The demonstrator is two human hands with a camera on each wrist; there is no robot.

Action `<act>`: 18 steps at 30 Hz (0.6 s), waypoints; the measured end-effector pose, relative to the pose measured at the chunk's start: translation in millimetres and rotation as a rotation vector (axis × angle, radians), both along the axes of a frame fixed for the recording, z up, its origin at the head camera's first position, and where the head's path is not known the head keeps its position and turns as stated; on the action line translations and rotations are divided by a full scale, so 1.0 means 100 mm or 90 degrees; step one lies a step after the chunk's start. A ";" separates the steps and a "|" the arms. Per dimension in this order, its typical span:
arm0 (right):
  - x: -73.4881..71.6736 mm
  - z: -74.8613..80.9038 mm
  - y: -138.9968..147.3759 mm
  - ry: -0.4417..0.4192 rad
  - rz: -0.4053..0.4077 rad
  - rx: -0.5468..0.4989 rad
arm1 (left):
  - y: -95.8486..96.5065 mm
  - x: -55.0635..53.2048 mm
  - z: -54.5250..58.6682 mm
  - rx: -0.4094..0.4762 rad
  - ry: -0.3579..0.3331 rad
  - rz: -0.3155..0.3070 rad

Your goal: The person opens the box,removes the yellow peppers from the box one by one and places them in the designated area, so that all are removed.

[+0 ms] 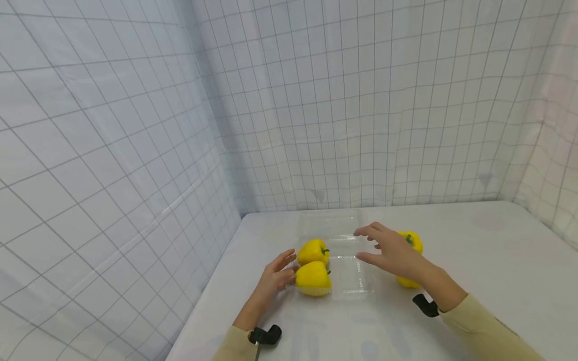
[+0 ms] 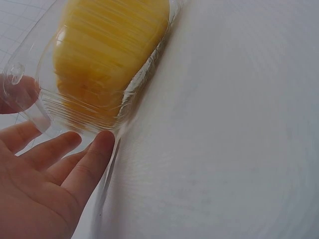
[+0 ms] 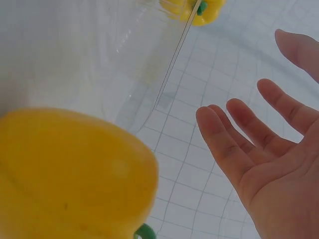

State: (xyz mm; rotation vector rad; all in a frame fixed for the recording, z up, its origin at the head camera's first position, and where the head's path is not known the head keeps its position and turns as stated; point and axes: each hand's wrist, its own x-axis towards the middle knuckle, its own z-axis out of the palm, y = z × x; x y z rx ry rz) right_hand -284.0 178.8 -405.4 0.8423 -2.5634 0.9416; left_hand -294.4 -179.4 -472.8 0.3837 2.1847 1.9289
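A clear plastic clamshell box (image 1: 349,278) lies unfolded on the table, its lid (image 1: 327,220) laid back toward the wall. On its left side sit two yellow bell peppers, a rear one (image 1: 311,251) and a front one (image 1: 312,277). My left hand (image 1: 272,276) is at the box's left end, fingers loosely extended; in the left wrist view its fingertips (image 2: 102,142) meet the clear wall beside a pepper (image 2: 109,50). Above the box's right side hovers my right hand (image 1: 397,252), fingers spread, holding nothing. Past it are more yellow peppers (image 1: 414,241), partly hidden by the hand.
The white table (image 1: 487,260) extends to the right of the peppers. Grid-patterned white sheets (image 1: 338,110) hang behind it and along the left side (image 1: 113,150). Each wrist wears a black camera mount, the left one (image 1: 271,336) near the table's front.
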 end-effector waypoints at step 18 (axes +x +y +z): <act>-0.21 -0.09 -0.40 -0.113 0.056 -0.033 | -0.01 -0.01 0.00 0.008 0.002 -0.009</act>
